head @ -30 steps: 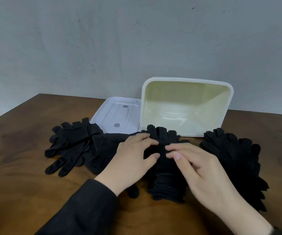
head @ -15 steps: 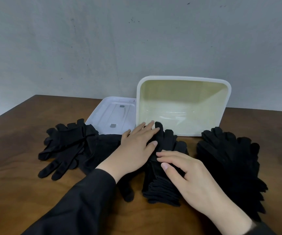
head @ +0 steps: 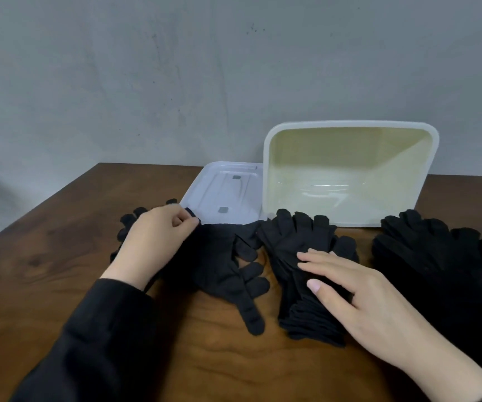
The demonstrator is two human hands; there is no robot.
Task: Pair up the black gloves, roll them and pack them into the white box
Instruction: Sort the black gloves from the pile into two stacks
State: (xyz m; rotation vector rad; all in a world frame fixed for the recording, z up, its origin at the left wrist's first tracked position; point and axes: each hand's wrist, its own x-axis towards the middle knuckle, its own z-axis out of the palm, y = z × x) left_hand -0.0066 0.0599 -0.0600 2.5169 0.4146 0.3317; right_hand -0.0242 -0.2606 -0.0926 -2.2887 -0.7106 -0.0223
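A stack of black gloves lies in the middle of the table, fingers pointing at the white box. My right hand rests flat on that stack with straight fingers. My left hand pinches the cuff of a single black glove that lies spread to the left of the stack. The box stands tipped up on its side against the wall, its pale inside facing me and holding nothing.
The box's white lid lies flat to the left of the box. Another pile of black gloves sits at the right, and more gloves peek out behind my left hand. The wooden table's left edge runs diagonally.
My left hand has left the middle stack, moved left and taken hold of a single glove's cuff. My right hand stays flat on the stack. The camera has shifted a little.
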